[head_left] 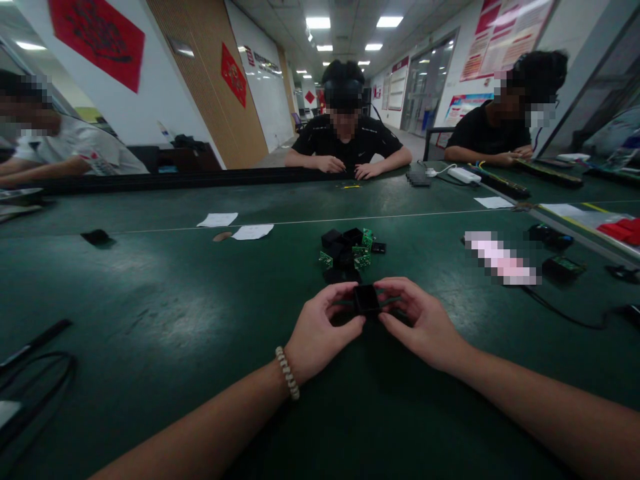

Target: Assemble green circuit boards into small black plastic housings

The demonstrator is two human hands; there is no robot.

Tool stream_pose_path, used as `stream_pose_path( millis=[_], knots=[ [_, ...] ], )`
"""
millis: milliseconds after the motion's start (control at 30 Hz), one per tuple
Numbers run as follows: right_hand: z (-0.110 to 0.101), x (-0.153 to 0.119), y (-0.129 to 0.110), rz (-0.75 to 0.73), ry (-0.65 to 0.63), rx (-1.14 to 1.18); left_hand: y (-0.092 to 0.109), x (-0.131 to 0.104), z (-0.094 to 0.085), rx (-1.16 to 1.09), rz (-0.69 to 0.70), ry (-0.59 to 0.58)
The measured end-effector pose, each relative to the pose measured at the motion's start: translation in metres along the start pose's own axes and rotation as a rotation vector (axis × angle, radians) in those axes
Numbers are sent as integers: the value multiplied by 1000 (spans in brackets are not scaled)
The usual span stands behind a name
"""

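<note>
Well, in the head view I have the small black box point(367, 299) pinched between the left hand point(320, 327) and right hand point(430, 328); the step looks like steadying this square, hollow-looking shell, and the next move probably calls for an even grip. Just beyond the box lie dull, angular black parts point(340, 253) and flat green circuit boards point(363, 257).

I see green surface point(165, 353); on it, black cases point(342, 253) heaped with green circuit boards point(367, 239), white papers point(253, 232) beyond, black cable point(73, 367) left.
</note>
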State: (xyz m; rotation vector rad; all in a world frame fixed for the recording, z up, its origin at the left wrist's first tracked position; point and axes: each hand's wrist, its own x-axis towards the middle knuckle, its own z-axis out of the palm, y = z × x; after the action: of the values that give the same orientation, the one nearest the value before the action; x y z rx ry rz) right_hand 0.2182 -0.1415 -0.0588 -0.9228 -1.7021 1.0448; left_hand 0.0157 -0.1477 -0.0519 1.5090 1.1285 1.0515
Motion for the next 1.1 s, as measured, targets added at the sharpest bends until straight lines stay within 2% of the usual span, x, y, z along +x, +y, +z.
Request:
stream_pose_path(
  millis=[233, 1100],
  knots=[
    [0, -1, -1, 36, -46, 47, 2, -1, -1, -39, 18, -29],
    [0, 0, -7, 162, -45, 74, 5, -1, 0, -75, -75, -42]
  ],
)
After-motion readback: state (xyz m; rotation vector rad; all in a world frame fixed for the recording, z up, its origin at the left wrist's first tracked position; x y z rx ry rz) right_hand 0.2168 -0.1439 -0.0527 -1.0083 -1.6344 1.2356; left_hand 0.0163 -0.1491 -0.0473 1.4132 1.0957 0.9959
